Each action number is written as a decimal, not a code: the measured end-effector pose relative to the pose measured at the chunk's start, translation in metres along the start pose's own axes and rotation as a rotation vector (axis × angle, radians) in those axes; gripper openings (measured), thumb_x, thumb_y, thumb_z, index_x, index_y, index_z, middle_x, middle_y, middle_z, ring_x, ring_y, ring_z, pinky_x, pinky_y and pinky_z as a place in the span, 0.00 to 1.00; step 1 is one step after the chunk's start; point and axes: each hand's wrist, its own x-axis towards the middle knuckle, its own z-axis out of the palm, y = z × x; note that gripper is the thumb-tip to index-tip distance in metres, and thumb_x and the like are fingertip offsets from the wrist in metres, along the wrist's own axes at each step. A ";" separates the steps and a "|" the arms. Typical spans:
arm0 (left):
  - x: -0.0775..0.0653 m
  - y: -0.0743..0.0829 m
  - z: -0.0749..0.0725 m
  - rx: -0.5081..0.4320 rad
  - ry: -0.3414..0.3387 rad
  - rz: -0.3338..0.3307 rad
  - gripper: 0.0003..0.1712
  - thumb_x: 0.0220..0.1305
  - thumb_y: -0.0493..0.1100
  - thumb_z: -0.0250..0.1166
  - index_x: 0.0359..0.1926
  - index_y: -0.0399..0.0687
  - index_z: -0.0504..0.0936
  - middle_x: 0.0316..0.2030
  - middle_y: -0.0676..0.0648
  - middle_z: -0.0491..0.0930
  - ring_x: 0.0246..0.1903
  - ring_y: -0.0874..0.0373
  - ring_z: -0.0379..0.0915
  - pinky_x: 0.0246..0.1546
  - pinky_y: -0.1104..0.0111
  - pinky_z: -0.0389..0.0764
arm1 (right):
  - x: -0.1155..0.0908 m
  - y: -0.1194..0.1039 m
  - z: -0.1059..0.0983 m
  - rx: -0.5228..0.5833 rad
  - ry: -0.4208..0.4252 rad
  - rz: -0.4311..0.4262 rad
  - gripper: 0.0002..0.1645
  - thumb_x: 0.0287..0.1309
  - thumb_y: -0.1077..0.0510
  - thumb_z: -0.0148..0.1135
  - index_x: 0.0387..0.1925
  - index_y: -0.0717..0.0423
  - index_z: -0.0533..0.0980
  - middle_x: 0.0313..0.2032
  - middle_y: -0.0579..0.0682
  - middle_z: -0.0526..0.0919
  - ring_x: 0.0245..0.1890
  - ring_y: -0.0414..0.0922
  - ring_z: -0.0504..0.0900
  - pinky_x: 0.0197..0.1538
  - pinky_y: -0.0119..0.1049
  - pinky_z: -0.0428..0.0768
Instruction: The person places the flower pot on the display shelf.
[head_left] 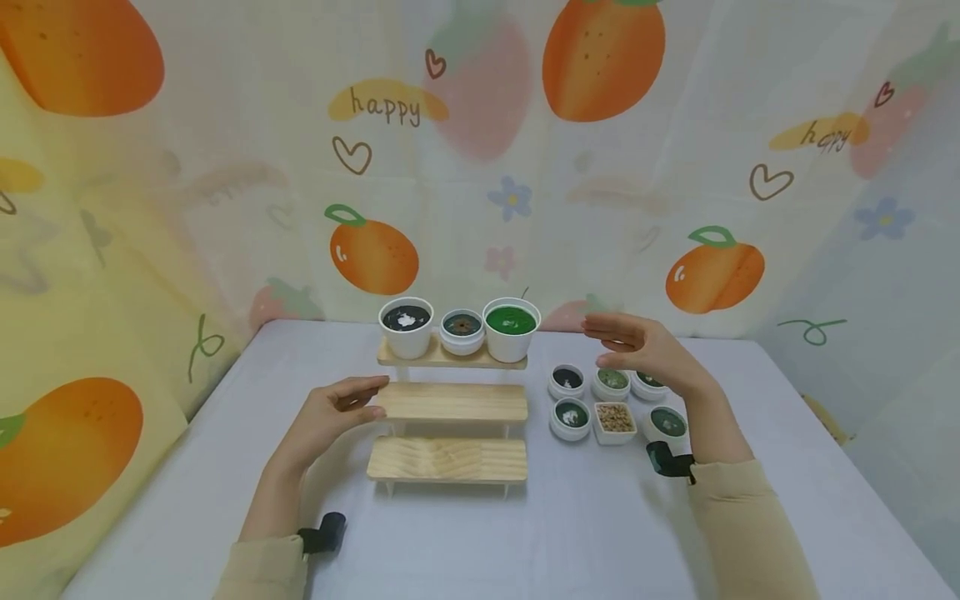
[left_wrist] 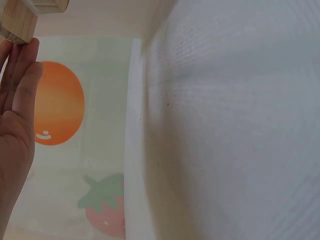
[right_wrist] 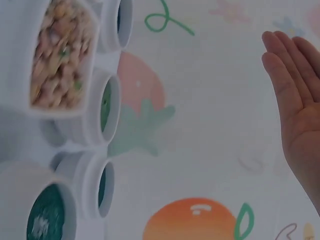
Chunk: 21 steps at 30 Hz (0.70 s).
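A three-tier wooden stand point(head_left: 453, 403) stands in the middle of the table. My left hand point(head_left: 333, 414) touches the left end of its middle board; in the left wrist view the fingers point(left_wrist: 24, 75) reach up to the wood end point(left_wrist: 18, 21) nearly straight. On the top tier sit a white cup with dark filling point(head_left: 407, 327), a small round white pot point(head_left: 462, 332) and a white cup with bright green filling point(head_left: 512, 328). My right hand point(head_left: 648, 350) hovers, fingers extended and holding nothing, above the small pots at the right, overlapping the back ones.
Several small white pots stand right of the stand, among them a dark-filled pot point(head_left: 567, 381), a green-filled pot point(head_left: 571, 418) and a square pot of tan bits point(head_left: 615, 422). A white cloth covers the table point(head_left: 540, 550). A fruit-printed curtain point(head_left: 480, 192) hangs behind.
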 end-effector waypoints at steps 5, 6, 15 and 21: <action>0.001 0.000 0.000 -0.003 -0.001 0.005 0.30 0.57 0.46 0.74 0.60 0.46 0.80 0.60 0.38 0.79 0.52 0.82 0.74 0.56 0.85 0.75 | -0.018 0.017 -0.011 -0.026 0.037 0.043 0.36 0.59 0.57 0.68 0.68 0.56 0.68 0.64 0.50 0.77 0.62 0.29 0.76 0.62 0.15 0.72; 0.002 0.001 0.000 -0.004 -0.001 0.006 0.30 0.57 0.46 0.74 0.60 0.46 0.80 0.60 0.38 0.79 0.52 0.82 0.74 0.56 0.84 0.76 | -0.021 0.020 -0.012 -0.028 0.044 0.053 0.36 0.59 0.57 0.68 0.68 0.56 0.68 0.64 0.50 0.77 0.61 0.27 0.76 0.62 0.15 0.72; 0.002 0.000 0.000 -0.007 -0.004 0.002 0.30 0.56 0.46 0.74 0.60 0.46 0.80 0.60 0.38 0.79 0.52 0.82 0.74 0.56 0.84 0.76 | -0.048 0.046 -0.024 -0.045 0.100 0.128 0.35 0.61 0.55 0.67 0.67 0.57 0.69 0.62 0.44 0.80 0.57 0.26 0.78 0.57 0.16 0.75; 0.001 0.000 0.000 -0.004 -0.002 -0.009 0.30 0.57 0.47 0.74 0.60 0.47 0.80 0.61 0.39 0.79 0.52 0.82 0.74 0.55 0.84 0.76 | -0.062 0.060 -0.033 -0.045 0.118 0.146 0.33 0.62 0.57 0.66 0.66 0.61 0.69 0.56 0.34 0.82 0.55 0.25 0.80 0.54 0.16 0.76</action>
